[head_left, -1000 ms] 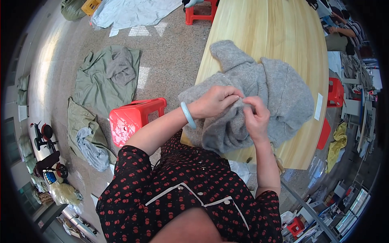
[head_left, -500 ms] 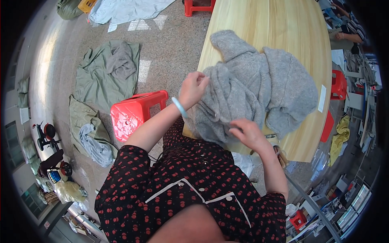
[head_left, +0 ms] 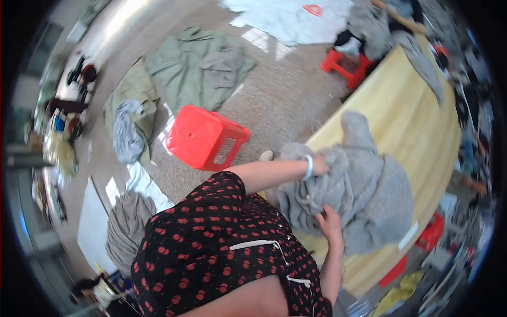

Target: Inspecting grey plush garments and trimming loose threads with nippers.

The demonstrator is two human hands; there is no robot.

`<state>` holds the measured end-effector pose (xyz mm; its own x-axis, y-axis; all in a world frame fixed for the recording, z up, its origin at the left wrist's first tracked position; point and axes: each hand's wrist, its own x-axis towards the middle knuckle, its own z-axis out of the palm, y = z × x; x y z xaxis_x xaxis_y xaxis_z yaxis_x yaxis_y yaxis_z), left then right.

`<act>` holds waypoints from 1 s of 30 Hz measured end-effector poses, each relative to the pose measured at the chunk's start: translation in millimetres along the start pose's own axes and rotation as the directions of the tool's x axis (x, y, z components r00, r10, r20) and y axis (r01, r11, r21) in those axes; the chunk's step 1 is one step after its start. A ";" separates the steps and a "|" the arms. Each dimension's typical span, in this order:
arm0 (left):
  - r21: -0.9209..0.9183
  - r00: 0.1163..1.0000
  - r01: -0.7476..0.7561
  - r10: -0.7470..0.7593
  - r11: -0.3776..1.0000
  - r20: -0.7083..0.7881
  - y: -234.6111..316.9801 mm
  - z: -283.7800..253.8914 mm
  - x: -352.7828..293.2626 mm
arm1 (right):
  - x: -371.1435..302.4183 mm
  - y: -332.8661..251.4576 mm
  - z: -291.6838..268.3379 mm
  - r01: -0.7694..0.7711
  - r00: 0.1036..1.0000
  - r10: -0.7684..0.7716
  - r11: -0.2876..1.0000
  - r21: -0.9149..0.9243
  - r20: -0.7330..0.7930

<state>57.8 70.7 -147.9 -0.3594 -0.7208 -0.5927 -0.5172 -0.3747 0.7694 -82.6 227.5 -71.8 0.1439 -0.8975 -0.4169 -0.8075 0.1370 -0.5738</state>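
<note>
A fuzzy grey knit garment (head_left: pixel 364 182) lies bunched over the near part of the wooden table (head_left: pixel 428 119), one sleeve stretched toward the far end. My left hand (head_left: pixel 320 166), with a pale bangle at the wrist, rests on the bunched part; its fingers are blurred and partly hidden, so their grip does not show. Nearer to me, my right hand (head_left: pixel 330 224) touches the folds at the garment's near side. Its thumb and fingers are apart. Between the two hands, small shiny spots show on the cloth, too blurred to make out.
Left of the table stands a red plastic stool (head_left: pixel 198 137). Green cloth (head_left: pixel 182 68) with a grey piece on it lies on the floor, near a brownish-grey cloth heap (head_left: pixel 129 227). Another red stool (head_left: pixel 351 68) and a person's arm (head_left: pixel 398 17) are by the table's far end.
My view has swung left, bringing the far-end person and stool into sight. My left hand has come down from the garment's edge onto its folds; my right hand has reached the cloth.
</note>
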 end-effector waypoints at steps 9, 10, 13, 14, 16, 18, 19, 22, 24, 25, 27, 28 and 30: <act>-0.858 0.989 -0.140 0.113 0.495 -0.096 44.3 -184.3 -89.8 | 15.8 5.5 -36.7 -0.165 0.986 0.137 0.769 0.618 0.094; -0.890 0.976 -0.218 0.105 0.402 -0.191 42.9 -209.9 -97.9 | 20.2 -2.2 -38.2 -0.218 0.976 0.164 0.713 0.666 0.144; -0.846 0.877 -0.461 -0.012 0.267 -0.481 26.9 -293.9 -140.3 | 37.7 -12.0 -37.3 -0.217 0.976 0.132 0.698 0.683 0.175; -0.821 0.843 -0.535 0.055 0.199 -0.536 5.0 -322.0 -144.6 | 41.7 -18.3 -39.0 -0.212 0.976 0.120 0.716 0.666 0.181; -0.748 0.761 -0.629 -0.025 0.212 -0.648 9.8 -351.4 -188.4 | 50.1 -22.0 -38.2 -0.205 0.976 0.098 0.719 0.664 0.194; -0.665 0.686 -0.705 0.000 0.248 -0.727 1.1 -372.7 -227.4 | 63.9 -22.9 -37.3 -0.190 0.974 0.053 0.722 0.665 0.220; -0.670 0.691 -0.702 0.004 0.243 -0.723 6.3 -372.0 -242.3 | 67.4 -28.3 -36.9 -0.191 0.975 0.060 0.723 0.664 0.214; -0.629 0.671 -0.720 0.058 0.294 -0.740 22.1 -354.3 -258.0 | 74.6 -45.8 -32.9 -0.186 0.971 0.046 0.761 0.622 0.234; -0.637 0.702 -0.690 0.104 0.343 -0.704 28.2 -328.7 -241.3 | 73.2 -47.7 -28.8 -0.171 0.972 0.032 0.779 0.603 0.234; -0.667 0.752 -0.625 0.082 0.406 -0.654 33.2 -313.4 -235.3 | 71.9 -48.9 -27.3 -0.152 0.970 0.007 0.798 0.583 0.244; -0.689 0.822 -0.510 0.055 0.516 -0.567 39.1 -284.1 -221.3 | 65.3 -47.7 -25.9 -0.145 0.972 0.005 0.798 0.586 0.234; -0.681 0.843 -0.467 0.052 0.564 -0.535 37.3 -273.1 -211.9 | 62.8 -46.7 -25.7 -0.152 0.973 0.021 0.805 0.573 0.229; -0.750 0.906 -0.397 0.097 0.529 -0.411 34.1 -253.3 -195.8 | 57.5 -40.2 -25.9 -0.166 0.976 0.052 0.805 0.570 0.211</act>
<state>307.2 51.4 54.7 -0.0566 -0.9296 -0.3642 0.4517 -0.3492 0.8210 -56.7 159.5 -54.5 0.2194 -0.7807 -0.5852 -0.3474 0.4980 -0.7946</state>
